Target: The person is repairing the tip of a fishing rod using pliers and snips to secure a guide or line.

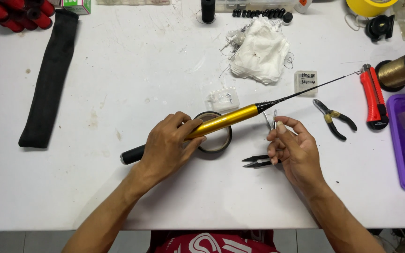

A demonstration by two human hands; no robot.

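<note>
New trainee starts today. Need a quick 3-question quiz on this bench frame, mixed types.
1. True or false: the left hand grips the gold rod.
2. What lies nearest the right hand? A) black thread snips B) red utility knife C) black sleeve
3. Fill in: the roll of tape lies ____ the rod.

Key: 1 true; 2 A; 3 under

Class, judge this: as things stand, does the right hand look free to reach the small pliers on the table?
Probably not freely: the right hand already holds tweezers, though the pliers lie close beside it on bare table with nothing between.
</note>
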